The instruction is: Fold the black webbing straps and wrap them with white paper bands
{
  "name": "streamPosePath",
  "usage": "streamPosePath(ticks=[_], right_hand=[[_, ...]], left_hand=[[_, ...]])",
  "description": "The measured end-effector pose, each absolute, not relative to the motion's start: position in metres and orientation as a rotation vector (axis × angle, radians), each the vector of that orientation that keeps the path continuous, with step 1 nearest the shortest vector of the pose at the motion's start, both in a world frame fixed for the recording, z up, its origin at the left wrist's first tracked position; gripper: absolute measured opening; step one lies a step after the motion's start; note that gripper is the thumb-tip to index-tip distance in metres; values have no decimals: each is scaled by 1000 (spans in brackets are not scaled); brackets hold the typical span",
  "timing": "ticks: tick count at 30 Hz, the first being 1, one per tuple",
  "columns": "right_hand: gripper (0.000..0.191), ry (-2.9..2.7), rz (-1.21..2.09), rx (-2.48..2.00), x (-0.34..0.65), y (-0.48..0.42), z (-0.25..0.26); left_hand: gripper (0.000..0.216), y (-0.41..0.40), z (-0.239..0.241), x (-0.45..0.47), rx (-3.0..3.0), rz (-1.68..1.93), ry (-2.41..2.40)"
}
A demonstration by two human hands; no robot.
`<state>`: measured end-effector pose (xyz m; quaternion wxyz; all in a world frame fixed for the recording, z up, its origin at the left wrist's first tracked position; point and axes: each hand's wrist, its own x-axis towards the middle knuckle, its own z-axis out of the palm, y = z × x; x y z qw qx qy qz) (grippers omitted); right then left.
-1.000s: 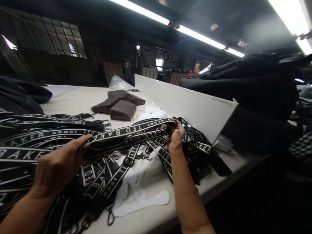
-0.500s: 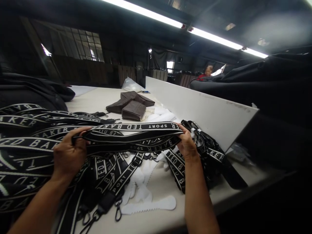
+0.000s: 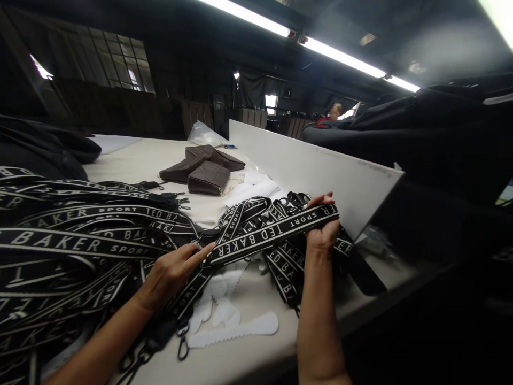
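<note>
Head view: right hand (image 3: 323,232) clenched on strap (image 3: 272,235), left hand (image 3: 172,272), fingers outstretched, against it, white board (image 3: 320,171) behind.

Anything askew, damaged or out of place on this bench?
Nothing damaged. Lettered straps lie in tangled heaps, and white saw-edged scraps are strewn among them near the table edge. The right hand grips one strap.

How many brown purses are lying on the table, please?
3, clustered on the table: the front purse, the left purse beside it, the back purse behind both. Overlap may hide more.
</note>
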<state>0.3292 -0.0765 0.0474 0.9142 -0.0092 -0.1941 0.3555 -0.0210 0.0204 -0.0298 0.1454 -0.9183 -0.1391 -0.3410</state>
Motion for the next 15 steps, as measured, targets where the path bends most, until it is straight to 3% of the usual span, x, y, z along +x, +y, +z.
streamPosePath(ticks=[6,15], right_hand=[[14,-469,923,255,309,-77,62],[13,-971,785,-303,266,-47,146]], left_hand=[[64,25,-29,-19,-2718,-999,-470],[51,25,-28,-15,-3373,-1080,-705]])
